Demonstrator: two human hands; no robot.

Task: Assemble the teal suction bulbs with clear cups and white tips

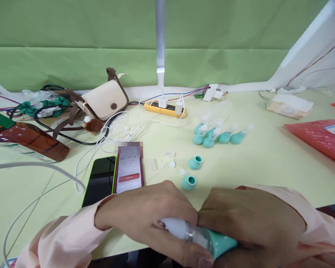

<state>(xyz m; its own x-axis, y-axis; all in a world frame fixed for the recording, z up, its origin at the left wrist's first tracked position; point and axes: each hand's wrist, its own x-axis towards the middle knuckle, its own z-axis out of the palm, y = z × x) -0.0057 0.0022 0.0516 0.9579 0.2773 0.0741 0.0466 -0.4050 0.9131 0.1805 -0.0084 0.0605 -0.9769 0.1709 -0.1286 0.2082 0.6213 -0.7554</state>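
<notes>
Both my hands meet at the bottom centre, over the near table edge. My left hand [153, 219] is closed round the white soft tip and clear collar of a small squeeze device [195, 234]. My right hand [254, 223] grips its teal bulb end. Just beyond my hands lie two loose teal bulbs [192, 172] and several small clear and white pieces [167, 160]. Farther back, several assembled teal bulbs with clear tips [217, 134] lie in a cluster.
Two phones [114, 176] lie side by side left of centre, one showing a timer. A brown bottle [28, 139], a cream handbag [104, 100], tangled cables and a yellow power strip [166, 108] sit behind. A red padded envelope [321, 137] and a small box [289, 106] are at right.
</notes>
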